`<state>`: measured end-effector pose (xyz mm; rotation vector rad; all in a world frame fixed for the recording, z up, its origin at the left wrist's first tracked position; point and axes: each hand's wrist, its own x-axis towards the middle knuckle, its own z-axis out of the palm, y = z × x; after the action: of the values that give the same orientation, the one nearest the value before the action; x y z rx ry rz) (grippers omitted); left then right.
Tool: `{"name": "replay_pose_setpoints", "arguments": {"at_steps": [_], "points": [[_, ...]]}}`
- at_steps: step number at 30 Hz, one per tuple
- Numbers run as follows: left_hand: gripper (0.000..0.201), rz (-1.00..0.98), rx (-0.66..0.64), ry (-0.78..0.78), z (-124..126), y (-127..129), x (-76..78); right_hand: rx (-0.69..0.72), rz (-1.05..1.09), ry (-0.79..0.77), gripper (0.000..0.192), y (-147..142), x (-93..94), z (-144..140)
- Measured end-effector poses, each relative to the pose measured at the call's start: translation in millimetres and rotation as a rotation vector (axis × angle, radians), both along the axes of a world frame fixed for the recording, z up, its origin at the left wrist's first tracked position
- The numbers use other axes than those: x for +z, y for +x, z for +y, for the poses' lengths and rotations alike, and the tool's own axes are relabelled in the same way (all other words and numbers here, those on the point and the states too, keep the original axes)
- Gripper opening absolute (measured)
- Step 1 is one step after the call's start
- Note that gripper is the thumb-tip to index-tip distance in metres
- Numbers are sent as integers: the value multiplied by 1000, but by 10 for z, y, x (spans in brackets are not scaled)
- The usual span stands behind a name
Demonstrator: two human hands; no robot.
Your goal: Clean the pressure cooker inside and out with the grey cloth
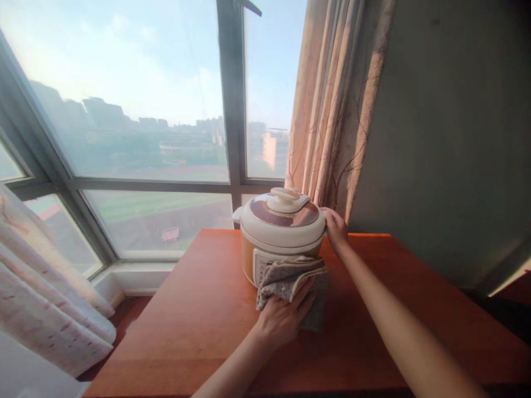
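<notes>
A pale curtain (45, 304) hangs left of the left hand (282, 318), which reaches forward, gripping a bunched cloth (286, 276) over part of the panel (261, 263) on the cooker (284, 237). The cooker stands upright on the table (199, 315) just beyond that hand, panel facing it, one handle (238, 215) jutting left. The outstretched right hand (336, 226) clasps the cooker's right side; a beige curtain (332, 110) hangs behind.
</notes>
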<state>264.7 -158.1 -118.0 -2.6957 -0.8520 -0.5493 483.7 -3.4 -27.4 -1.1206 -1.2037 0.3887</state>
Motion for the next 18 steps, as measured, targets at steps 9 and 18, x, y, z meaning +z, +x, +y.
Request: {"name": "replay_pose_setpoints", "arguments": {"at_steps": [9, 18], "points": [[53, -208, 81, 330, 194, -103, 316, -9, 10, -7, 49, 12, -26, 5], [58, -734, 129, 282, 403, -322, 864, -29, 4, -8, 48, 25, -46, 32]]}}
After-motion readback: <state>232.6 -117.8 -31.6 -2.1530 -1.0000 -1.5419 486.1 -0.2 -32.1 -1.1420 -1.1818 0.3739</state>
